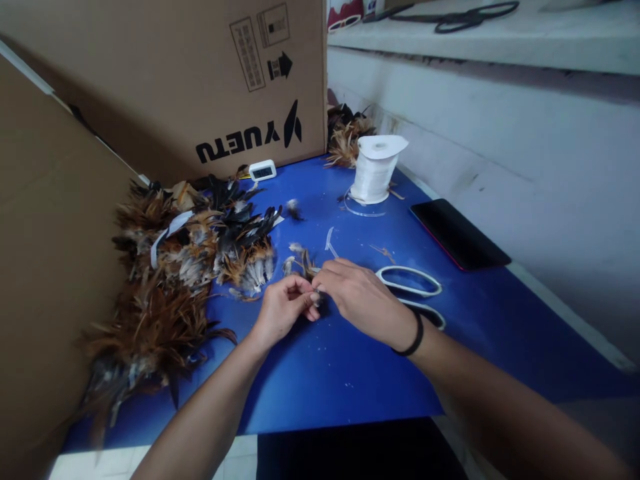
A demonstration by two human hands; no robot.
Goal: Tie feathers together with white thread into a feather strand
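Near the middle of the blue table, my left hand (285,308) pinches a small dark feather (321,304) between thumb and fingers. My right hand (353,287) meets it at the fingertips, also closed on the feather, mostly hiding it. A black band circles my right wrist. Loose feathers (299,260) lie just beyond my fingers. Scissors with white handles (411,280) rest to the right, their blades hidden beneath my right hand. At left is a large heap of brown, black and grey feathers (200,247), with a white strip across some.
A large cardboard box (150,80) stands behind and left. A small digital clock (263,171) sits before it. Back right are a white ribbon spool (375,173), more feathers (345,140) and a dark phone (459,233). Black scissors (475,17) lie on a ledge (565,33).
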